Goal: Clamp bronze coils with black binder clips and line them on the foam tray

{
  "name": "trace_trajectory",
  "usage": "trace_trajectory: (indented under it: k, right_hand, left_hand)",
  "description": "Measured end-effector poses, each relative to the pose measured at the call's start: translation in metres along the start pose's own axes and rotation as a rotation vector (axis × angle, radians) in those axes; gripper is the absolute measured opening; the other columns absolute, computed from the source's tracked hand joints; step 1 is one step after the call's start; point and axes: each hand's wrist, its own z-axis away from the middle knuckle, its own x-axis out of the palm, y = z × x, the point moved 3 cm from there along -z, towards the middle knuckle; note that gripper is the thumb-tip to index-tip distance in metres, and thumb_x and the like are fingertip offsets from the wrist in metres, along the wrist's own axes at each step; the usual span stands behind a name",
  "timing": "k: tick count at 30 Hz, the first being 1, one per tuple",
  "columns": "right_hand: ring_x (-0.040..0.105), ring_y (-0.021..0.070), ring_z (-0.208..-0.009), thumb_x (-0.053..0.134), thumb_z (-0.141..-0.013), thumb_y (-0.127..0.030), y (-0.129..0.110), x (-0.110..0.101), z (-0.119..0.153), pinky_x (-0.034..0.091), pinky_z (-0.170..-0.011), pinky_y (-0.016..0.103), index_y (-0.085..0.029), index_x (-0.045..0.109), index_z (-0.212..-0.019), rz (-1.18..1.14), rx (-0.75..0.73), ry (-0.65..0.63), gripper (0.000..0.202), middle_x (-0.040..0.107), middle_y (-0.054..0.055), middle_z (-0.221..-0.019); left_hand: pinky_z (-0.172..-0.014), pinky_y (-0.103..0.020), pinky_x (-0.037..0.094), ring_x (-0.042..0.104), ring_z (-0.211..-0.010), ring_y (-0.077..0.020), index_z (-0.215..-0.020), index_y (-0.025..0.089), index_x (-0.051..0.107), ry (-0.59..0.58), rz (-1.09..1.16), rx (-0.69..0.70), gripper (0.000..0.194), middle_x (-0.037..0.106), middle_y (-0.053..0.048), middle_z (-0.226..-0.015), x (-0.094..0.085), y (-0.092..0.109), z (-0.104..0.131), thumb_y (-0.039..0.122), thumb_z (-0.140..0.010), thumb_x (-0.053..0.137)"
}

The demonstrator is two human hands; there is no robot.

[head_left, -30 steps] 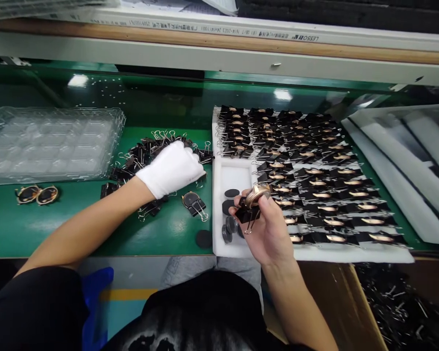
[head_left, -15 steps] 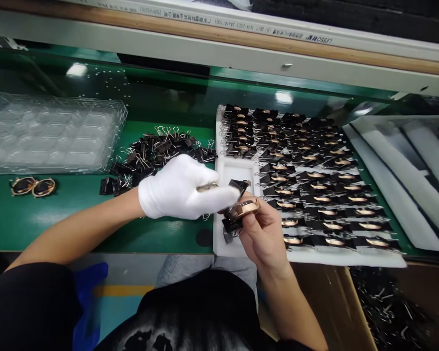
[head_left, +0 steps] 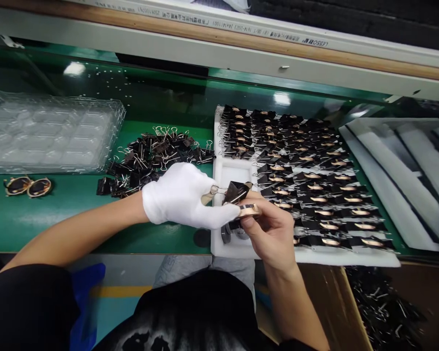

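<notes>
My left hand [head_left: 186, 197], in a white glove, is closed at the wire handle of a black binder clip [head_left: 236, 191]. Its fingers also reach against the gold-rimmed sunglasses [head_left: 249, 210]. My bare right hand [head_left: 272, 229] pinches the sunglasses by the gold rim, thumb in front and fingers behind. Both hands meet over the near left part of a white foam tray [head_left: 229, 251]. Dark parts hang below the rim, partly covered by my hands. Whether the clip's jaws sit on the frame I cannot tell.
Rows of clipped gold-rimmed pieces [head_left: 316, 187] fill the tray. Left of it lies a pile of black binder clips [head_left: 157, 151]. Farther left are clear plastic trays [head_left: 47, 131] and another pair of sunglasses [head_left: 28, 186]. White foam sheets [head_left: 395, 180] lie right; a box of clips [head_left: 384, 312] stands below.
My left hand has shifted slightly right and down. The binder clip's wire handle now shows at its fingers, and the gold rim has turned a little in my right hand.
</notes>
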Motion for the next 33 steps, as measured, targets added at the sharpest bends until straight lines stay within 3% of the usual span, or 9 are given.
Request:
trace_trajectory:
  k: [4, 10, 14, 17, 22, 29, 33]
  right_hand:
    - [0.074, 0.0259, -0.108, 0.078, -0.093, -0.034, -0.003, -0.015, -0.003, 0.061, -0.087, 0.037, -0.029, 0.082, -0.103, 0.042, 0.046, -0.002, 0.012, 0.079, 0.008, -0.112]
    - [0.075, 0.0179, -0.08, 0.077, -0.093, -0.024, -0.017, -0.049, -0.019, 0.06, -0.072, 0.027, -0.026, 0.081, -0.101, 0.306, 0.116, -0.198, 0.01, 0.08, 0.002, -0.09]
    - [0.076, 0.0174, -0.085, 0.076, -0.093, -0.02, -0.029, -0.055, -0.029, 0.06, -0.078, 0.026, -0.023, 0.081, -0.1, 0.416, 0.014, -0.361, 0.009, 0.082, 0.002, -0.095]
    - [0.077, 0.0176, -0.089, 0.075, -0.094, -0.018, -0.035, -0.055, -0.032, 0.059, -0.081, 0.027, -0.023, 0.08, -0.103, 0.458, -0.077, -0.433, 0.011, 0.082, 0.003, -0.098]
    - [0.077, 0.0187, -0.095, 0.072, -0.097, -0.018, -0.037, -0.058, -0.034, 0.059, -0.086, 0.029, -0.022, 0.079, -0.111, 0.487, -0.113, -0.591, 0.017, 0.082, 0.004, -0.104]
    - [0.078, 0.0194, -0.092, 0.07, -0.099, -0.02, -0.028, -0.054, -0.037, 0.06, -0.083, 0.029, -0.019, 0.079, -0.112, 0.448, -0.124, -0.666, 0.016, 0.082, 0.006, -0.103]
    - [0.078, 0.0204, -0.099, 0.07, -0.097, -0.017, -0.026, -0.061, -0.038, 0.061, -0.089, 0.032, -0.021, 0.079, -0.112, 0.393, -0.151, -0.653, 0.018, 0.082, 0.005, -0.106]
  left_hand:
    - [-0.046, -0.028, 0.022, 0.023, -0.044, -0.0078, -0.051, 0.02, 0.029, -0.02, 0.032, 0.03, 0.047, 0.029, 0.004, -0.044, -0.001, -0.005, -0.002, 0.045, -0.086, 0.048]
    - [-0.045, -0.028, 0.019, 0.019, -0.044, -0.0072, -0.051, 0.019, 0.027, 0.032, 0.015, 0.227, 0.049, 0.024, 0.006, -0.044, 0.002, -0.002, 0.002, 0.04, -0.089, 0.05]
    - [-0.045, -0.027, 0.019, 0.023, -0.042, -0.0078, -0.05, 0.02, 0.03, 0.019, -0.065, 0.32, 0.05, 0.027, 0.005, -0.043, 0.01, 0.004, 0.008, 0.041, -0.09, 0.051]
    - [-0.045, -0.027, 0.015, 0.025, -0.038, -0.0091, -0.05, 0.021, 0.031, 0.072, -0.224, 0.415, 0.049, 0.029, 0.004, -0.041, 0.013, 0.009, 0.012, 0.046, -0.087, 0.051]
    - [-0.047, -0.03, 0.015, 0.039, -0.037, -0.014, -0.05, 0.023, 0.041, 0.058, -0.41, 0.537, 0.051, 0.041, 0.0, -0.042, 0.018, 0.014, 0.016, 0.053, -0.089, 0.049]
    - [-0.048, -0.032, 0.016, 0.044, -0.038, -0.0169, -0.049, 0.023, 0.047, -0.116, -0.401, 0.432, 0.06, 0.044, -0.003, -0.041, 0.029, 0.013, 0.014, 0.065, -0.09, 0.042]
    - [-0.049, -0.032, 0.018, 0.047, -0.041, -0.0178, -0.051, 0.023, 0.052, -0.158, -0.333, 0.384, 0.059, 0.044, -0.003, -0.041, 0.03, 0.009, 0.015, 0.072, -0.084, 0.051]
